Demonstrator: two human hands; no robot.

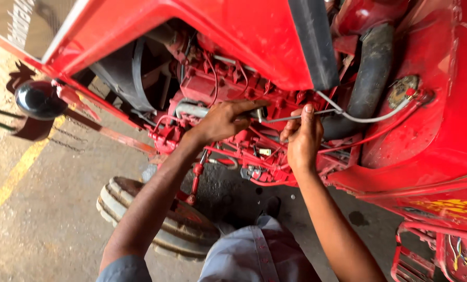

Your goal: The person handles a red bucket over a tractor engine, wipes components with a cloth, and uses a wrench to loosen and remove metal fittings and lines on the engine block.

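Left hand: our left hand [224, 121] is closed around the thin metal rod [296, 117] above the red engine [228, 83].
Right hand: our right hand [302, 137] pinches the same rod farther along.
Rod: it lies level, beside the black hose [371, 68].
Below: front tyre [165, 219] on the floor.

The tractor's hood [233, 36] is glossy red painted metal, the engine block [228, 89] duller red and grimy, the thin rod [291, 117] bare grey metal, the hose [371, 73] matt black rubber, the tyre [165, 219] rough and dusty, and the floor [45, 209] stained, coarse concrete.
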